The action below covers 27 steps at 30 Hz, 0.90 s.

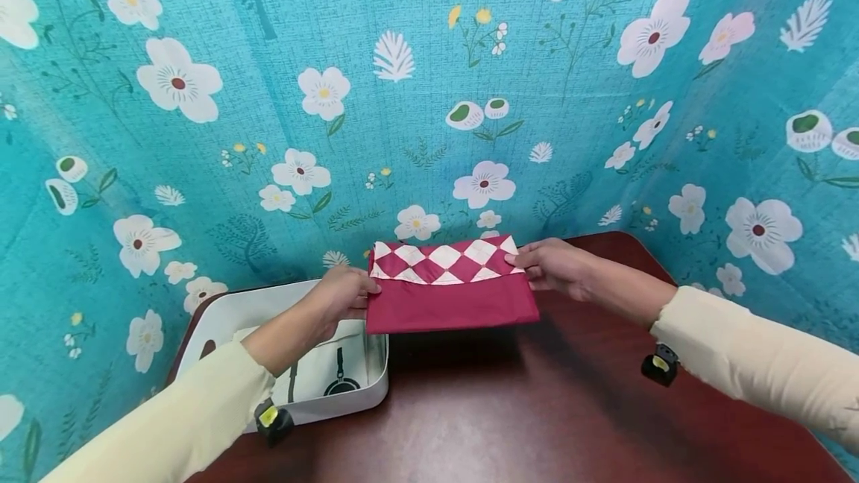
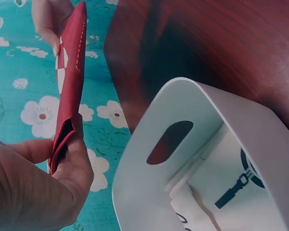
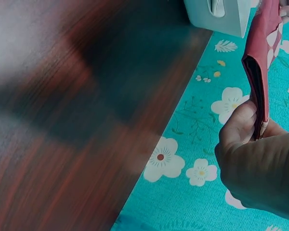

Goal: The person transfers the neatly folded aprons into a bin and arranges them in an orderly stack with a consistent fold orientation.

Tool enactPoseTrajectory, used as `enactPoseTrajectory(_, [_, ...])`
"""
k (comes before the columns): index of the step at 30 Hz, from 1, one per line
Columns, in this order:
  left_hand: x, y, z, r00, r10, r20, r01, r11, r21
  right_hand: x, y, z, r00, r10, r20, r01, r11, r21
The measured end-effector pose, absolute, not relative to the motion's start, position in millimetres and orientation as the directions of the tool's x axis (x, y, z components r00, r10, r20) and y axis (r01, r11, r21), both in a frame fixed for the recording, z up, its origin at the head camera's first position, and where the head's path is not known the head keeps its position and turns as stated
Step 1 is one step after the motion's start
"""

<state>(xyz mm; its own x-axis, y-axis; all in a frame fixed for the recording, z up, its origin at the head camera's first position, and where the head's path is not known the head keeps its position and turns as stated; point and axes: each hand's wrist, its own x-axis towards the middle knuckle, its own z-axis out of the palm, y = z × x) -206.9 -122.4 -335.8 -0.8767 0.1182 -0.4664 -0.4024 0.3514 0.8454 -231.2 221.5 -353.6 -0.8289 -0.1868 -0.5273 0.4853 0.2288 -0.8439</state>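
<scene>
A flat, folded dark-red cloth piece (image 1: 450, 308) with a band of white diamonds along its upper part is held up above the table. My left hand (image 1: 344, 293) pinches its left edge between thumb and fingers. At the opposite edge, my right hand (image 1: 557, 267) pinches it too, thumb over the diamond band. Seen end-on in the left wrist view, the folded cloth (image 2: 72, 72) shows layers that part slightly at the gripped end. The right wrist view shows the same gap between layers of the cloth (image 3: 257, 53).
A white bin (image 1: 335, 410) with an oval handle hole stands on the left of the brown table (image 1: 456, 423). Inside lies cream fabric (image 1: 312, 375) printed with dark shapes. Behind the table hangs a turquoise flowered cloth (image 1: 403, 133).
</scene>
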Motion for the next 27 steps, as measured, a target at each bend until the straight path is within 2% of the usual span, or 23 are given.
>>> enactPoseTrajectory(15, [-199,-143,-337,-0.874,0.085,-0.478,-0.432,0.309,0.847,-228,198,-358,-0.835,-0.211,-0.507,0.475,0.188,-0.86])
enactPoseTrajectory(27, [-194,-162,-335,-0.876,0.093,-0.474,-0.422,0.33,0.844,-223,182,-360,-0.847,-0.204,-0.49,0.466,0.159,-0.871])
